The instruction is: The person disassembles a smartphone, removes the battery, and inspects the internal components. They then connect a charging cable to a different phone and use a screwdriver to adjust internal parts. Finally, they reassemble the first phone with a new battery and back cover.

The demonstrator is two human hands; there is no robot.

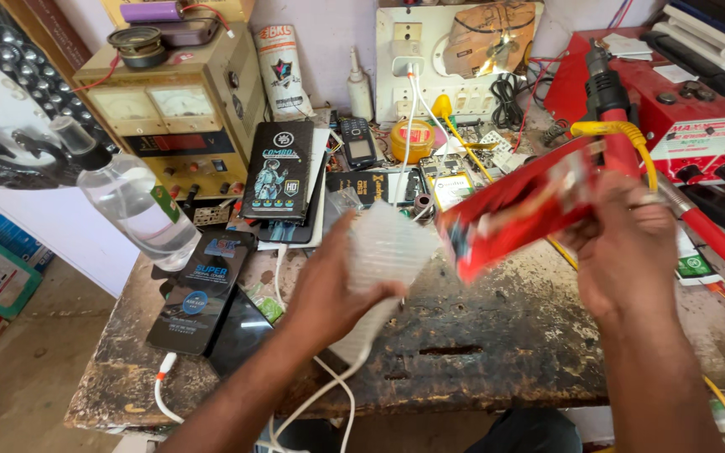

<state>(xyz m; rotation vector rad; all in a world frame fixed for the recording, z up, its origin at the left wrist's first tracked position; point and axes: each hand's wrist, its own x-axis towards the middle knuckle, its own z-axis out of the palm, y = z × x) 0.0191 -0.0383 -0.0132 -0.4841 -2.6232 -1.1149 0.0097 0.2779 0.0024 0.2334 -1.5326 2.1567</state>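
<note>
A translucent bubble-wrap sleeve (383, 252) is pinched in the left hand (337, 285), fingers closed round its lower edge, while a flat red box (518, 214) is gripped at one end by the right hand (623, 243); both are held up above the worn tabletop (497, 335), apparently so the two can be handled freely. Behind are seen black phone-accessory packs (277, 172), a clear bottle (140, 210) and a red soldering station (698, 117). A white cable (329, 377) hangs under the left hand.

This is a small electronics repair workshop. A scarred wooden workbench (480, 335) is crowded with a yellow metered bench power supply (169, 117), a red soldering station (698, 126), a bare circuit board (449, 180), a keypad phone (357, 141), boxed screen protectors (279, 172) and a wall socket board (430, 63).
</note>
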